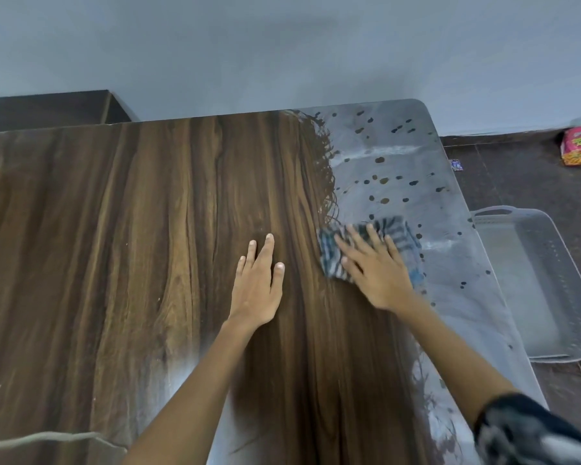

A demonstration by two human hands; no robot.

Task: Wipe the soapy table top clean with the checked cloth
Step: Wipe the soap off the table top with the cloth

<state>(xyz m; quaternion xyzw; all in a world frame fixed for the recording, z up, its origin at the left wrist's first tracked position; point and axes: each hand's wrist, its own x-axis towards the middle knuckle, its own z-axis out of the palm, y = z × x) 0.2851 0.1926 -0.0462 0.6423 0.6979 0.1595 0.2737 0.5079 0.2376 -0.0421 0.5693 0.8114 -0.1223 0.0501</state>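
Note:
A dark wood-grain table top (121, 229) fills most of the view. Its right part is covered by a pale soapy film (396, 156) with dark bare spots. My right hand (374, 268) presses flat on the blue-and-white checked cloth (401, 234), which lies at the border between the bare wood and the soapy film. The cloth shows beyond my fingertips and on both sides of the hand. My left hand (259, 280) rests flat on the bare wood, fingers spread, holding nothing, a short way left of the cloth.
A pale perforated plastic tray (530, 283) lies on the dark floor right of the table. A pink snack packet (579, 146) sits on the floor by the wall. A dark cabinet (47, 110) stands behind the table's far left. The wall runs along the table's far edge.

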